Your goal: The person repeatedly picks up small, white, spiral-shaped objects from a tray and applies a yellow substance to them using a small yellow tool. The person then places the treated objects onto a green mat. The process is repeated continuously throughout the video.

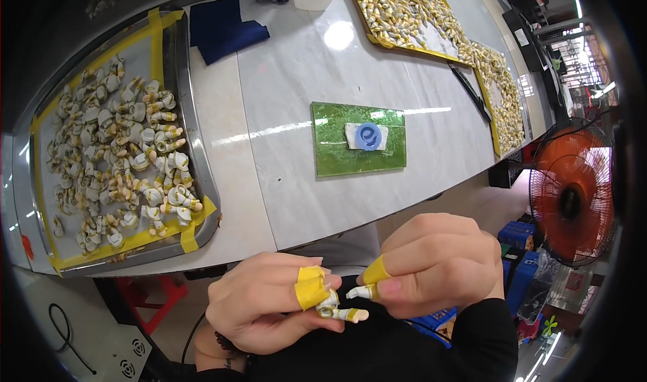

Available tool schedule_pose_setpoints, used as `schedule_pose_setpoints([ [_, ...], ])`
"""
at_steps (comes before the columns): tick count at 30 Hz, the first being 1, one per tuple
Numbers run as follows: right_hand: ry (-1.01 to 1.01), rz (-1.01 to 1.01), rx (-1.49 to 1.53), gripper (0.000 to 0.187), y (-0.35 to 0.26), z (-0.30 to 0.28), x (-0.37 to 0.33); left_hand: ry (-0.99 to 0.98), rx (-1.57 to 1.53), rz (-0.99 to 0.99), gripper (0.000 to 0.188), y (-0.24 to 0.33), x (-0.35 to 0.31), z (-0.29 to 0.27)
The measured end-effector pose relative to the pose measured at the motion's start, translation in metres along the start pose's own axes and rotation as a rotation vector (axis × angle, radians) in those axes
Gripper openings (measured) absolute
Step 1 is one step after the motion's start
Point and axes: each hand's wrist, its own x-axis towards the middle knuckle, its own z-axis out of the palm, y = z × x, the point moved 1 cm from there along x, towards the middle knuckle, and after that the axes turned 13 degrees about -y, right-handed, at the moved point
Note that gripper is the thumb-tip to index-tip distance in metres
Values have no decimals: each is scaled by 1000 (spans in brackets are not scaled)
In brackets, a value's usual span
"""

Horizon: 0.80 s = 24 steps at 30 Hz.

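Below the table's near edge, my left hand (259,301) pinches a small white figurine torso (328,309) with gold trim and one arm sticking out to the right. In my right hand (438,264), between thumb and forefinger, is a small white-and-gold figurine arm (362,291), held a little apart from the torso. Yellow tape wraps a finger on each hand. Farther off on the table lies a green glass-like plate (327,159), bearing a white pad with a round blue piece (368,136) on it.
At left, a metal tray (202,122) edged with yellow tape holds many similar torsos. Yellow-edged trays (404,47) of small arms stand at the far right, a dark slim tool (470,92) beside them. Blue cloth (226,31) lies at the back; an orange fan (571,196) stands right.
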Motion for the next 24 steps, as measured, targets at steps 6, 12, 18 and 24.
schedule_pose_setpoints([
  [6,-113,-87,45,8,6,-1,1,-89,103,37,29,-1,4,0],
  [12,-143,11,120,21,2,0,4,-94,192,40,27,7,5,-2],
  [18,-131,40,167,20,1,0,6,-96,236,83,32,4,3,-2],
  [24,-112,59,189,12,2,1,1,-80,273,116,32,3,4,1],
])
